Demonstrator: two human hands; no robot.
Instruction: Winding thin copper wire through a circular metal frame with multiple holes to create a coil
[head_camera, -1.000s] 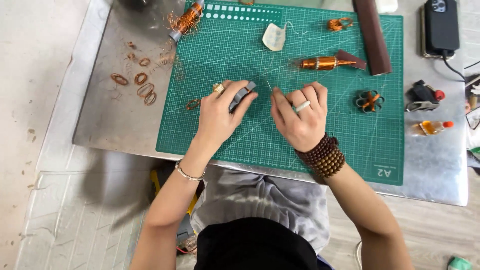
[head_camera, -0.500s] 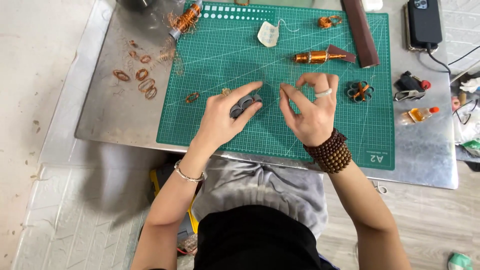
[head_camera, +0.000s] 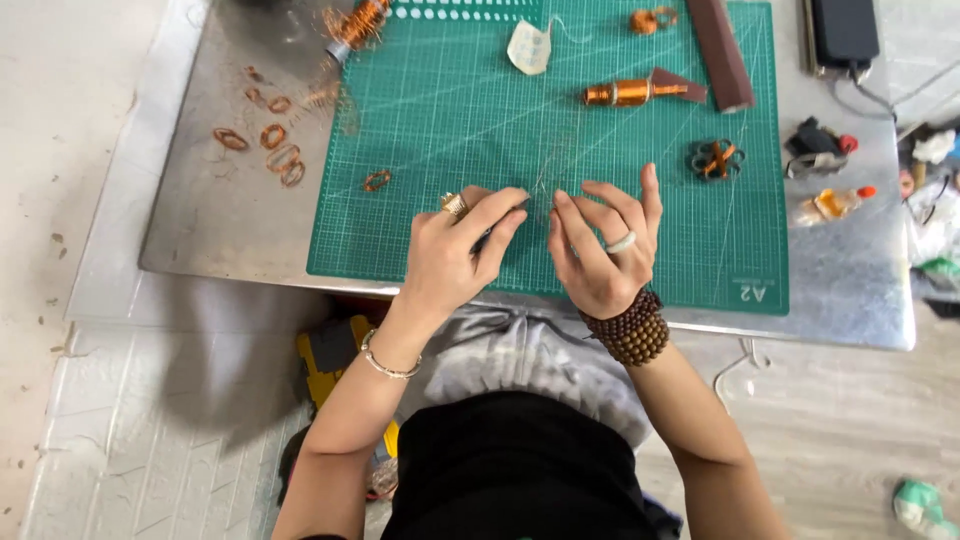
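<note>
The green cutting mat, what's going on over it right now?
A person works with both hands over the green cutting mat on a metal table. The left hand grips a small dark tool, mostly hidden, and the right hand pinches a thin wire beside it. A copper wire spool, a brown sanding block and small copper wire loops lie untouched around them.

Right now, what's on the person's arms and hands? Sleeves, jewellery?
Bare forearms, no sleeves showing. Left hand: a gold-coloured ring and a thin silver bangle at the wrist. Right hand: a pale, smooth band ring and a brown wooden bead bracelet wrapped in several rows around the wrist.
</note>
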